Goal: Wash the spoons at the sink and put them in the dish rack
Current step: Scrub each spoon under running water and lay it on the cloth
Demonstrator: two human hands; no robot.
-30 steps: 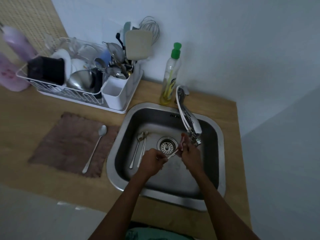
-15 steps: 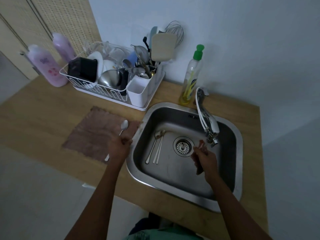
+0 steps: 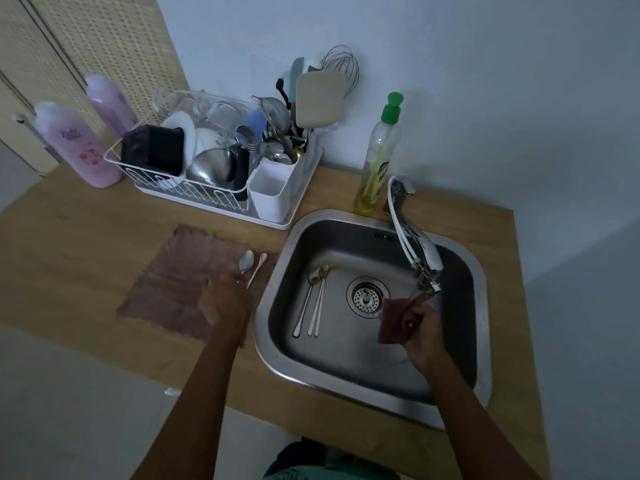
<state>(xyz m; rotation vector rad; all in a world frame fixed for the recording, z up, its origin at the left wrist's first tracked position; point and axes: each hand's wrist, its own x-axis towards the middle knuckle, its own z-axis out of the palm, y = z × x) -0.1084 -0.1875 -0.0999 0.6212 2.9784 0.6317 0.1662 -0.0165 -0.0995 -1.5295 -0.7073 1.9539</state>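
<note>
Two spoons lie side by side on the brown cloth mat (image 3: 166, 282): a metal spoon (image 3: 246, 261) and a pale spoon (image 3: 258, 268). My left hand (image 3: 225, 301) hovers low over the mat, its fingers at the near ends of their handles, and I see no grip on either. Two more long spoons (image 3: 313, 299) lie in the steel sink (image 3: 277, 358), left of the drain (image 3: 367, 296). Over the basin, my right hand (image 3: 420, 330) holds a reddish-brown sponge (image 3: 391, 322) just under the tap spout (image 3: 427, 282). The white dish rack (image 3: 214, 199) stands behind the mat.
The rack is full of bowls, plates and a white utensil cup (image 3: 270, 195) packed with cutlery. A dish-soap bottle (image 3: 377, 164) stands behind the sink. Two pink bottles (image 3: 74, 147) stand at the far left. The wooden counter ends close in front of me.
My left hand left the sink, carried the pale spoon to the mat and laid it beside the metal spoon. My right hand stayed under the tap with the sponge.
</note>
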